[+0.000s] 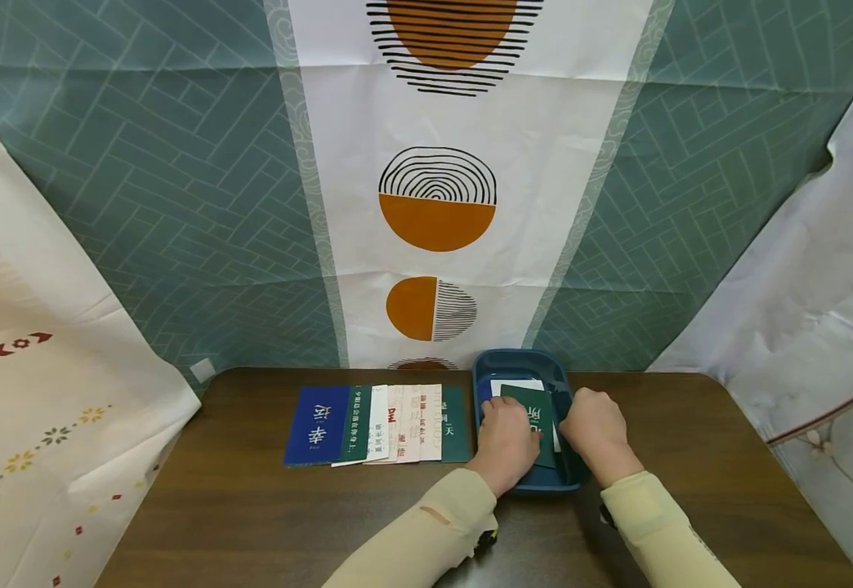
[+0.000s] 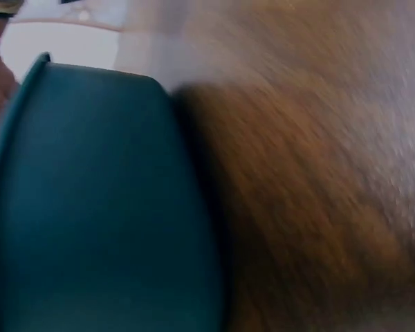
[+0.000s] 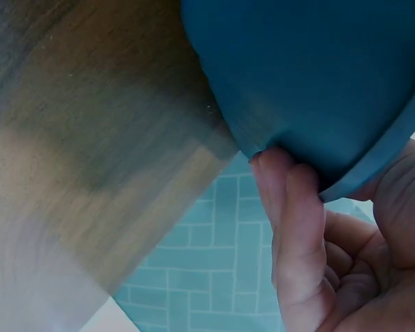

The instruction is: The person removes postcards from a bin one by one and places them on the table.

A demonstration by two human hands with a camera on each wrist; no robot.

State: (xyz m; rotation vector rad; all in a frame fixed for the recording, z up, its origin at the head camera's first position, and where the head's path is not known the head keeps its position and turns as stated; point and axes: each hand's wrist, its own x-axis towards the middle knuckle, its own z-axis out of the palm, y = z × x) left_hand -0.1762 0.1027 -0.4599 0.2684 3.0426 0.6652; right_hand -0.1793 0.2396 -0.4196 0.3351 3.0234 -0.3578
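A dark blue tray (image 1: 518, 356) stands at the back edge of the table, holding a green card (image 1: 544, 408) with white characters on top of white and blue ones. My left hand (image 1: 506, 439) reaches over the tray's left side and grips the green card at its left part, thumb across its face; its other fingertips are hidden. My right hand (image 1: 597, 429) holds the tray's right rim. In the right wrist view, the fingers (image 3: 301, 242) press the tray's outer wall (image 3: 297, 76), with the thumb over the rim. The left wrist view shows mostly the tray's outer wall (image 2: 111, 194).
Left of the tray, a row of overlapping cards lies on the brown table (image 1: 265, 523): a blue card (image 1: 316, 425), a dark green card (image 1: 356, 425), several pale cards (image 1: 415, 420) and another green card (image 1: 457, 425). A patterned curtain (image 1: 426, 114) hangs behind.
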